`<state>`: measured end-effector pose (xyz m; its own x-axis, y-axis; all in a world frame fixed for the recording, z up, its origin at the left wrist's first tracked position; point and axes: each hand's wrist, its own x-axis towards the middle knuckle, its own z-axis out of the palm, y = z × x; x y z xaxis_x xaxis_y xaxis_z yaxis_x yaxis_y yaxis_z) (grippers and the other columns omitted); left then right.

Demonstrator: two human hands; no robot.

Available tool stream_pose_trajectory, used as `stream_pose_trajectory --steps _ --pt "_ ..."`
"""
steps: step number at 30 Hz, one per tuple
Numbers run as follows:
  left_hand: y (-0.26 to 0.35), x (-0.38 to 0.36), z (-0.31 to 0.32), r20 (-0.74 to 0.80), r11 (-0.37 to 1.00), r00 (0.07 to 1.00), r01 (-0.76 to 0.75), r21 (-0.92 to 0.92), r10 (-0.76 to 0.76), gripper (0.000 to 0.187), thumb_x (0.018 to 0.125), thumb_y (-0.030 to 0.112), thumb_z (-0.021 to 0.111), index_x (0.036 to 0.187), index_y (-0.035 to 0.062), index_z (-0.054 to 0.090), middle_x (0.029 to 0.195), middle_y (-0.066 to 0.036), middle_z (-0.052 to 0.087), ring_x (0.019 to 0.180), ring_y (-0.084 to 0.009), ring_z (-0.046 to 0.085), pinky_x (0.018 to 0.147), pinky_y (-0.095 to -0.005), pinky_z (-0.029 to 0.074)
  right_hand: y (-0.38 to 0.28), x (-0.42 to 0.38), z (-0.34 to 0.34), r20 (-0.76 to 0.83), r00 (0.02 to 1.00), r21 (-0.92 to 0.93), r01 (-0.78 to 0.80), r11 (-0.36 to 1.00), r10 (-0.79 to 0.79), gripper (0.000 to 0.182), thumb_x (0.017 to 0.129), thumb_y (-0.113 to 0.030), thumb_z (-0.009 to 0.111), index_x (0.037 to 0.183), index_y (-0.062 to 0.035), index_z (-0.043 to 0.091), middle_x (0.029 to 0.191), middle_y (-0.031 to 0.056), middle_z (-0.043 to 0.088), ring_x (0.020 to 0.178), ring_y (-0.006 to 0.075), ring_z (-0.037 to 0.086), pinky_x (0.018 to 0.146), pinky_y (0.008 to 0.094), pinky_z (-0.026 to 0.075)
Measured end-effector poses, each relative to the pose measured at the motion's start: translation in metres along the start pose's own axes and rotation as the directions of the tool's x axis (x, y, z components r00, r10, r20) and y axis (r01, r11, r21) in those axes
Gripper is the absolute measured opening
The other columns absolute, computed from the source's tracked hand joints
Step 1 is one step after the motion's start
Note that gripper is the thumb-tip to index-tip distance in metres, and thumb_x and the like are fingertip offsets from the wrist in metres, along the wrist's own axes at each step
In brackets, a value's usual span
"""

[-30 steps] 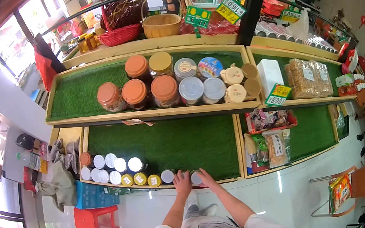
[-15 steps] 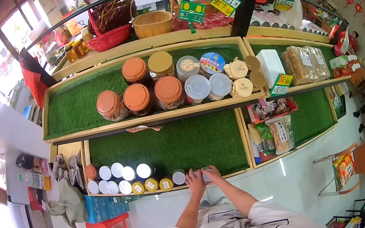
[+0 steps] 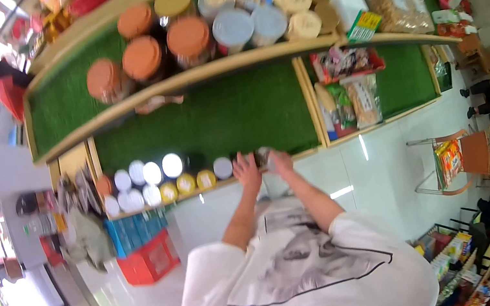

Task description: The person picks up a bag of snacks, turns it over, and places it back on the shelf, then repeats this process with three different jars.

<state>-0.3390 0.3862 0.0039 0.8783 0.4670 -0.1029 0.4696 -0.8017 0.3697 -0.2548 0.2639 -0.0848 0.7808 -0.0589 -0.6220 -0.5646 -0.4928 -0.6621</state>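
Observation:
At the front edge of the lower green shelf (image 3: 206, 120), my right hand (image 3: 279, 162) is closed round a small jar (image 3: 261, 158) with a greyish lid. My left hand (image 3: 246, 169) is just left of it, its fingers on or beside a dark part at the jar's side; blur hides what it grips, if anything. A pale-lidded jar (image 3: 223, 168) stands to the left of my left hand. Farther left are several small jars with white lids (image 3: 172, 165) and yellow lids (image 3: 185, 184).
The upper shelf holds large orange-lidded jars (image 3: 189, 37), clear-lidded tubs (image 3: 233, 27) and bagged food (image 3: 396, 5). Packets (image 3: 364, 99) lie in the right compartment. A red stool (image 3: 148, 259) and a chair (image 3: 475, 155) stand on the floor. A person (image 3: 489, 97) is at far right.
The view has tilted down, so the shelves appear higher and more of my shirt shows. The jar in my right hand now appears tipped, with its dark side showing.

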Motion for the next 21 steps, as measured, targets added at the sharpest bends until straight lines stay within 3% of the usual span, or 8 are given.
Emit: stream_pose_trajectory --steps 1,2,5,9,12,15,20,21 --pt "0.0 0.001 0.004 -0.01 1.0 1.0 -0.003 0.023 0.003 0.056 0.079 0.01 0.058 0.13 0.0183 0.038 0.143 -0.02 0.023 0.125 -0.0479 0.028 0.098 -0.0593 0.029 -0.014 -0.014 -0.01 0.082 0.988 0.273 -0.147 0.951 0.13 0.054 0.077 -0.044 0.067 0.113 -0.0059 0.056 0.109 0.0171 0.059 0.1 0.0296 0.058 0.079 0.0451 0.054" --pt "-0.003 0.002 0.009 -0.029 0.999 1.0 -0.01 0.047 0.011 0.055 0.079 0.009 0.057 0.129 0.0185 0.039 0.143 -0.02 0.023 0.125 -0.0467 0.028 0.098 -0.058 0.03 -0.033 -0.029 -0.019 0.184 0.956 0.514 -0.291 0.807 0.228 0.052 0.077 -0.041 0.068 0.113 -0.0077 0.054 0.11 0.0146 0.057 0.1 0.0296 0.057 0.079 0.0471 0.054" --pt "-0.006 0.003 0.018 -0.034 0.993 0.999 -0.005 0.12 0.009 0.061 0.076 0.008 0.06 0.131 0.0187 0.038 0.144 -0.018 0.023 0.126 -0.045 0.028 0.1 -0.0563 0.029 -0.047 -0.037 -0.035 0.316 0.891 0.643 -0.454 0.617 0.326 0.047 0.078 -0.036 0.068 0.114 -0.0106 0.051 0.112 0.0118 0.053 0.099 0.0299 0.055 0.081 0.0481 0.053" --pt "-0.003 0.002 0.006 -0.011 0.995 1.0 -0.02 0.098 0.021 0.059 0.076 0.006 0.06 0.131 0.0177 0.039 0.144 -0.018 0.023 0.125 -0.0452 0.029 0.099 -0.0557 0.029 -0.038 -0.028 -0.042 0.435 0.858 0.696 -0.512 0.503 0.272 0.042 0.08 -0.032 0.069 0.112 -0.0121 0.05 0.113 0.0106 0.052 0.103 0.0282 0.052 0.084 0.0467 0.052" --pt "-0.003 0.002 0.006 -0.016 0.995 1.0 -0.023 0.1 0.025 0.059 0.076 0.006 0.059 0.13 0.0172 0.04 0.143 -0.018 0.023 0.125 -0.0454 0.03 0.098 -0.0557 0.03 -0.04 -0.029 -0.045 0.419 0.862 0.706 -0.508 0.494 0.287 0.044 0.08 -0.033 0.07 0.113 -0.0125 0.049 0.111 0.0088 0.053 0.103 0.0275 0.052 0.084 0.0456 0.052" --pt "-0.005 0.001 0.007 -0.054 0.995 0.998 -0.011 0.099 0.017 0.058 0.076 0.006 0.059 0.13 0.0187 0.041 0.143 -0.017 0.024 0.125 -0.0444 0.03 0.097 -0.0556 0.032 -0.037 -0.028 -0.046 0.433 0.871 0.712 -0.488 0.505 0.231 0.047 0.078 -0.038 0.072 0.111 -0.0116 0.051 0.107 0.0094 0.055 0.097 0.0264 0.055 0.075 0.0445 0.055" --pt "-0.005 0.005 0.021 -0.072 0.994 0.997 0.039 0.103 -0.032 0.051 0.079 0.009 0.056 0.127 0.0238 0.045 0.142 -0.015 0.028 0.125 -0.0435 0.032 0.097 -0.0558 0.032 -0.032 -0.021 -0.032 0.327 0.922 0.549 -0.364 0.752 0.207 0.06 0.071 -0.041 0.078 0.115 -0.0116 0.049 0.104 0.0102 0.056 0.09 0.0278 0.058 0.065 0.0466 0.055" --pt "-0.002 0.004 0.014 -0.062 0.995 0.998 0.034 0.092 -0.028 0.051 0.079 0.01 0.056 0.127 0.0237 0.045 0.141 -0.015 0.029 0.125 -0.0435 0.032 0.098 -0.0554 0.031 -0.038 -0.025 -0.028 0.299 0.933 0.474 -0.328 0.817 0.201 0.055 0.073 -0.04 0.077 0.112 -0.0123 0.051 0.106 0.0092 0.056 0.088 0.0248 0.059 0.063 0.0424 0.055"
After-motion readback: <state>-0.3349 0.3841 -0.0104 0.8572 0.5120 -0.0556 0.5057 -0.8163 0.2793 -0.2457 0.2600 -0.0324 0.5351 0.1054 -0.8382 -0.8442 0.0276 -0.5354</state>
